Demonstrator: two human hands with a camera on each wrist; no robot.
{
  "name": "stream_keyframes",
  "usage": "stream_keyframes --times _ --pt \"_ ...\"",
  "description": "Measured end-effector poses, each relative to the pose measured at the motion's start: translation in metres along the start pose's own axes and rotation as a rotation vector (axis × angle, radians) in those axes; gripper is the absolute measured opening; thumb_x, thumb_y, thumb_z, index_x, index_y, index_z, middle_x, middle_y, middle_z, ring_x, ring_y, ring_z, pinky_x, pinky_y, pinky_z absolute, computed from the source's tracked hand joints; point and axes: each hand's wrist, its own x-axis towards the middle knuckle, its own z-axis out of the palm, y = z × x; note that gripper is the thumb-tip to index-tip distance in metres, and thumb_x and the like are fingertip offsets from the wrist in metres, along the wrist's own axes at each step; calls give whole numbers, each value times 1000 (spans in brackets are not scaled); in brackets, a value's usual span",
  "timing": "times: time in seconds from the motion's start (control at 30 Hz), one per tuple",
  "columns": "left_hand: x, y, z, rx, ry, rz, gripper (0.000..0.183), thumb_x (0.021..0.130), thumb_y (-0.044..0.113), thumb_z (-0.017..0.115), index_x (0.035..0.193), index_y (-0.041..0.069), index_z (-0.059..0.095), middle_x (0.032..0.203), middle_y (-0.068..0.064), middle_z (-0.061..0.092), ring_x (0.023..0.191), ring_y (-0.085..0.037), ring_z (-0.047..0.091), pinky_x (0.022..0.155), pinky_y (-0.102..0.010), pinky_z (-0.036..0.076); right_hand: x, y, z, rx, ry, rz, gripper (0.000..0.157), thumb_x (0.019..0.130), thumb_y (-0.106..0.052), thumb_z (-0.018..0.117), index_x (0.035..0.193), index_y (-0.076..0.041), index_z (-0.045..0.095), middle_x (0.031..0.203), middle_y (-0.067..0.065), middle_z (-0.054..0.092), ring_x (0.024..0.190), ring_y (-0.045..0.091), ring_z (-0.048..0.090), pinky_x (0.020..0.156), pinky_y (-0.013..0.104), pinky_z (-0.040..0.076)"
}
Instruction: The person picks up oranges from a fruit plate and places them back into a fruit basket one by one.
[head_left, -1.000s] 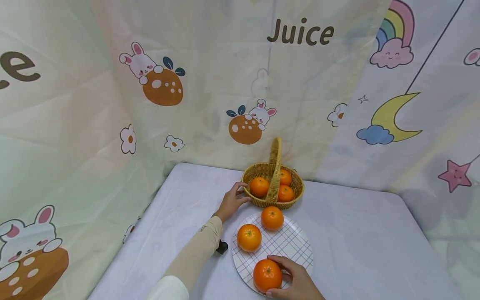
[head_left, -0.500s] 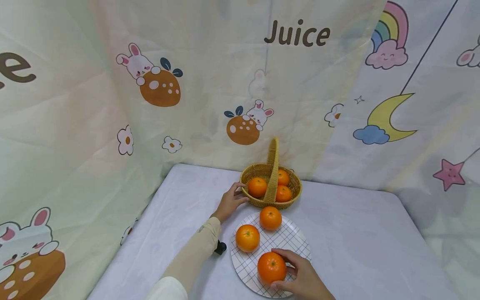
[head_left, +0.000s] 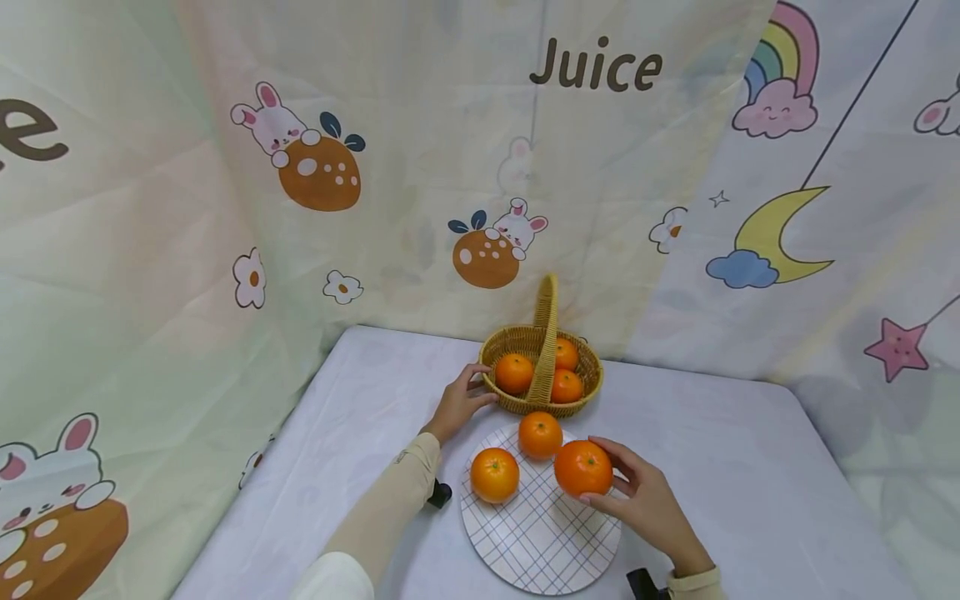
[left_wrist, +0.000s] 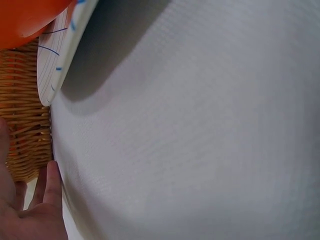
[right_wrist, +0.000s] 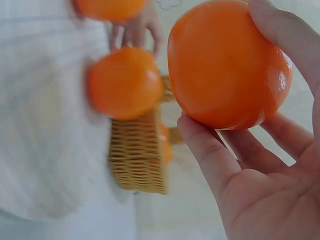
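Note:
Pinched between the thumb and fingers of my right hand (head_left: 647, 500) is a glossy orange (right_wrist: 230, 65), raised over the right part of the round checked plate (head_left: 551, 554). Two more oranges sit on the plate: one toward its left (head_left: 494, 476), another at its far side (head_left: 540, 435). Behind the plate stands a woven basket (head_left: 517, 404) with a tall handle, and several oranges (head_left: 514, 373) lie in it. My left hand (head_left: 453, 408) holds the basket's left end, fingers at the rim and wall; the left wrist view shows fingers (left_wrist: 50, 187) against the wicker.
A white cloth (head_left: 720, 483) covers the table. Printed fabric walls (head_left: 405, 150) stand close behind the basket and on both sides. Dark wrist camera mounts (head_left: 440, 495) show at both forearms.
My right hand has lifted the orange from the near part of the plate and carried it forward and to the right. The left hand stays at the basket.

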Motion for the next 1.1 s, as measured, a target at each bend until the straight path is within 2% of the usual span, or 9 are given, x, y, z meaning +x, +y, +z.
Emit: stream_keyframes --times 0.2,0.27,0.33,0.47,0.63,0.77,1.1 --pt "-1 1 -1 -4 -2 -8 53 87 23 73 134 23 48 146 3 45 126 -24 53 95 -33 51 35 -13 -27 -56 58 -124 74 76 -21 85 141 -14 49 140 9 50 121 13 53 91 21 50" --pt "-1 0 -2 -4 1 -8 52 87 24 73 133 24 48 146 3 45 126 -25 53 95 -33 52 51 -18 -33 -49 84 -140 74 77 -18 84 142 -13 48 140 9 49 120 14 53 90 19 49" --pt "-1 -1 -2 -6 5 -4 52 87 24 73 133 25 49 146 2 45 126 -25 53 94 -34 52 67 -22 -38 -34 110 -143 74 79 -17 83 143 -12 47 142 9 48 121 20 53 90 18 49" --pt "-1 -2 -2 -7 6 8 51 87 22 73 132 25 49 148 -2 44 125 -27 53 94 -34 52 101 -28 -44 9 146 -111 73 81 -23 82 144 -14 46 144 6 46 122 25 52 91 19 50" --pt "0 -2 -1 -2 -5 15 51 88 23 73 132 23 49 150 -5 42 125 -28 53 95 -35 52 135 -35 -43 -19 190 -50 77 80 -38 81 145 -17 46 141 3 49 121 23 53 99 34 49" --pt "0 -3 -1 -3 -4 20 53 87 25 74 133 20 49 148 -2 44 124 -27 54 95 -37 52 155 -36 -37 -8 196 -26 78 79 -42 81 144 -18 46 140 4 50 122 24 53 103 46 45" --pt "0 -2 -2 5 -5 5 54 86 28 74 134 21 48 145 4 47 124 -24 54 95 -34 52 184 -27 -22 -30 179 -22 78 80 -41 81 145 -17 46 139 7 51 121 27 53 103 46 45"
